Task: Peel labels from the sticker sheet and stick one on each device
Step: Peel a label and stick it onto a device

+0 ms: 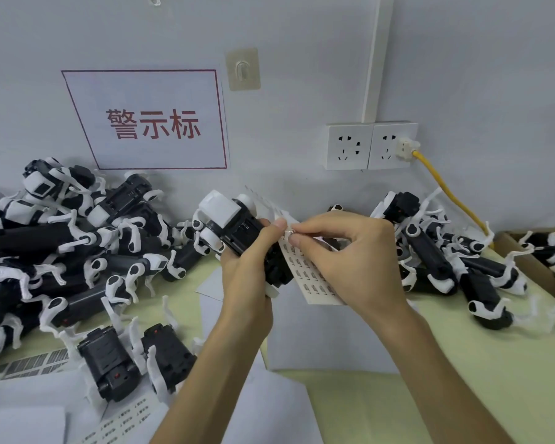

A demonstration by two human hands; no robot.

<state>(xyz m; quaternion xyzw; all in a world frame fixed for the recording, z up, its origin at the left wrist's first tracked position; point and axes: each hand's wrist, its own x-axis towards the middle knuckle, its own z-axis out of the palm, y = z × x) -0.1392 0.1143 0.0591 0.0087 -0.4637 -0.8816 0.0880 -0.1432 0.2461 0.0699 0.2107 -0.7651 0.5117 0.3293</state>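
Note:
My left hand (247,270) grips a black-and-white device (237,229), shaped like a small robot dog, held belly up above the table. The same hand also holds the sticker sheet (314,283), which hangs behind the device and to its right. My right hand (350,251) pinches a small label (289,232) between thumb and forefinger at the sheet's upper part, right by my left thumb. Whether the label is off the sheet I cannot tell.
Heaps of the same devices lie at the left (61,251) and right (446,261). Two devices (135,357) lie in front. More label sheets (122,421) and white paper (318,341) cover the yellow-green table. A cardboard box (532,267) stands far right. Wall sockets (370,145) hold a yellow cable.

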